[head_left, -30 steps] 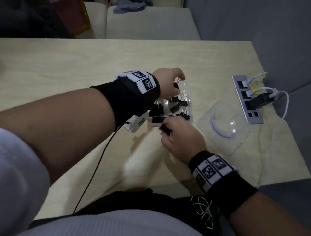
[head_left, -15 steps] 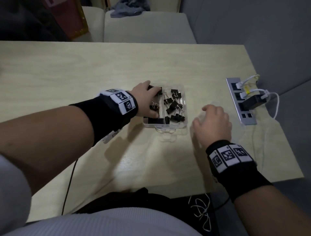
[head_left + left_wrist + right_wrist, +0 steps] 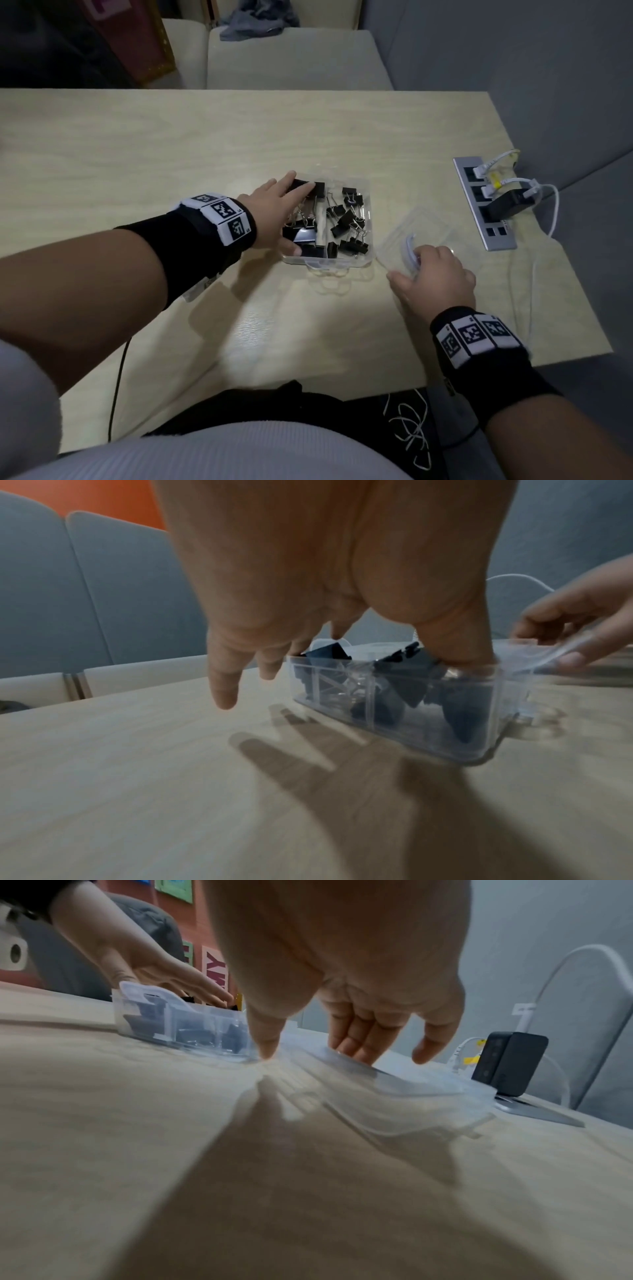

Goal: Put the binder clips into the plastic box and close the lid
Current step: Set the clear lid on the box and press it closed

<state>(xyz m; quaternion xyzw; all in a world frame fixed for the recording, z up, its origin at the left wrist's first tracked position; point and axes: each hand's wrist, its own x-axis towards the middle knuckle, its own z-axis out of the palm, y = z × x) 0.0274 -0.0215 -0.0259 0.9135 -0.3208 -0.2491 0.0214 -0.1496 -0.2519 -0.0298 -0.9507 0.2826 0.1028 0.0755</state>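
From my head view, my left hand (image 3: 274, 212) lies spread over the left side of the plastic box (image 3: 329, 262), straight fingers resting on the binder clips (image 3: 347, 222) heaped inside, thumb at the near wall. The box sits open in the middle of the table (image 3: 171, 154). My right hand (image 3: 435, 277) covers the near edge of the clear lid (image 3: 442, 222), which lies just right of the box; from above I cannot tell its grip. The right wrist view fills that in: my fingers (image 3: 359, 1042) rest on top of the lid, thumb at its edge by the table. Only the left wrist view shows the lid's edge tilted up. A power strip (image 3: 483, 202) lies beyond.
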